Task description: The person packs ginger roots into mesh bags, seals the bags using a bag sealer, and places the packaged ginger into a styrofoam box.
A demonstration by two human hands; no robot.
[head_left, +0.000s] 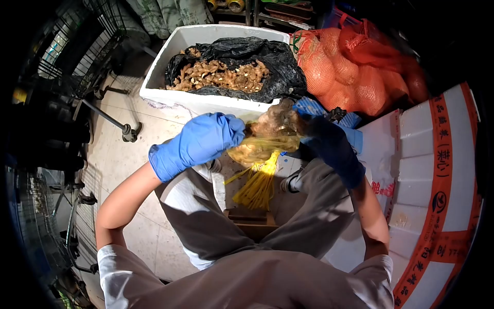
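Observation:
A yellow mesh bag (260, 149) hangs between my hands above my lap, its gathered tail (257, 188) dangling below. Ginger (278, 121) shows in its mouth, with paler pieces visible through the net. My left hand (203, 141), in a blue glove, is closed at the bag's left side. My right hand (334, 149), also gloved and in deep shadow, is closed at the right edge of the bag's mouth; its fingertips are hard to see. Just beyond, a white foam box (154, 77) lined with black plastic (288, 67) holds a heap of ginger pieces (221, 75).
Red mesh sacks (350, 72) with round contents lean at the back right. A white foam box with red printed tape (437, 190) stands close on my right. Wire racks (77, 56) line the left side. A low wooden stool (249, 221) shows between my legs.

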